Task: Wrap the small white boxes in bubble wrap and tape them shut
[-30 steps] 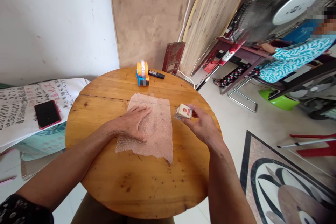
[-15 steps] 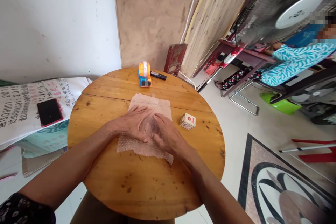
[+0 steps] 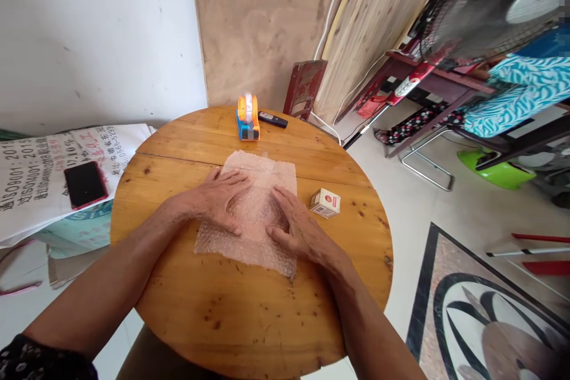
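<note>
A sheet of clear bubble wrap (image 3: 256, 208) lies flat on the round wooden table (image 3: 214, 309). My left hand (image 3: 218, 199) rests on its left side with fingers spread. On the right side, my right hand (image 3: 296, 222) lies on the sheet, its fingers stretched out and thumb apart. A strip of the wrap shows between the two hands. Just right of the sheet sits a small white box (image 3: 325, 203) with red print, close to my right hand but untouched.
At the table's far side stand an orange and blue tape dispenser (image 3: 248, 117) and a dark slim object (image 3: 273, 120). A phone (image 3: 86, 184) lies on white printed sacks (image 3: 27, 160) at left. A fan (image 3: 490, 18) and a seated person (image 3: 525, 86) are at right.
My hands have slid apart, the left one leftward and the right one rightward, uncovering more of the bubble wrap's middle. The camera view has shifted slightly.
</note>
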{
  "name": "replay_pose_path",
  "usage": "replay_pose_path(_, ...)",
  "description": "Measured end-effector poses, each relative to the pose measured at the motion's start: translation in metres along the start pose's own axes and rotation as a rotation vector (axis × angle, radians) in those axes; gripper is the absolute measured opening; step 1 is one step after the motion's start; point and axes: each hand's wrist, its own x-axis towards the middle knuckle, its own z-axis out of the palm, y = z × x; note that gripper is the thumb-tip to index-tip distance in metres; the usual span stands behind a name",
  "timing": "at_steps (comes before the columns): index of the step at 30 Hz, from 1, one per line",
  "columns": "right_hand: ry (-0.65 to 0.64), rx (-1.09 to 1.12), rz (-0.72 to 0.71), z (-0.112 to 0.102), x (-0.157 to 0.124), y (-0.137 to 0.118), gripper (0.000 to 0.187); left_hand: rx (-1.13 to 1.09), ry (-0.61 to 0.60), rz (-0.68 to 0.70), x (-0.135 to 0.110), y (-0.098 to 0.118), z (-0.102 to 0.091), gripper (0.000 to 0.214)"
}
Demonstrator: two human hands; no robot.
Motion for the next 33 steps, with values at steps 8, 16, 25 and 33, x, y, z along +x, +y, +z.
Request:
replay_pose_path(8,0.091,-0.022,-0.017,-0.007,-0.005,-0.001,0.064,0.026,0.013,0.011,0.000,-0.007,0.005,0.121)
replay_pose_path(16,0.009,-0.134,-0.041,-0.008,-0.001,-0.014,0.052,0.009,0.155,-0.023,0.003,-0.002,0.002,0.098)
replay_pose_path(25,0.055,-0.095,-0.038,-0.014,-0.009,-0.023,0.045,0.077,0.023,0.010,0.004,-0.006,0.013,0.105)
replay_pose_path(33,0.337,-0.271,0.304,-0.055,-0.035,0.028,0.062,0.034,0.018,0.034,0.001,0.000,0.005,0.111)
